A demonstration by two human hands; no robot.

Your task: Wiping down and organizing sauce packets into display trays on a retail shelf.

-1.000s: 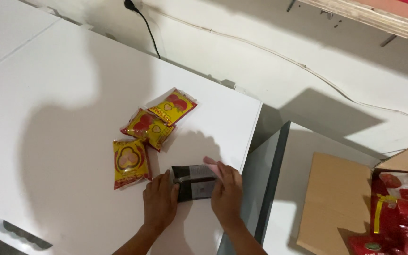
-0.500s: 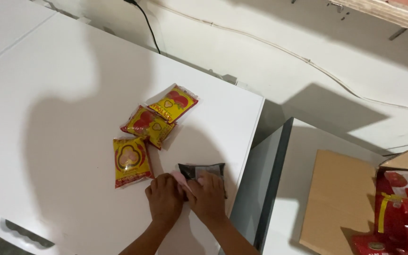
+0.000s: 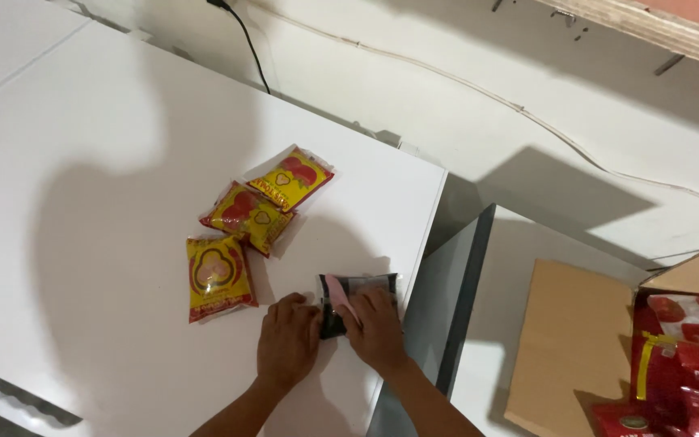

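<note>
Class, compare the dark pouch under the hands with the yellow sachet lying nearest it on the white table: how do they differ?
The dark pouch is blackish with a pink patch; the yellow sachet is yellow with a red picture. The left hand and right hand both press on the dark pouch; the yellow sachet lies untouched. The dark pouch is partly covered; the yellow sachet shows whole. Both lie flat on the white table.
</note>
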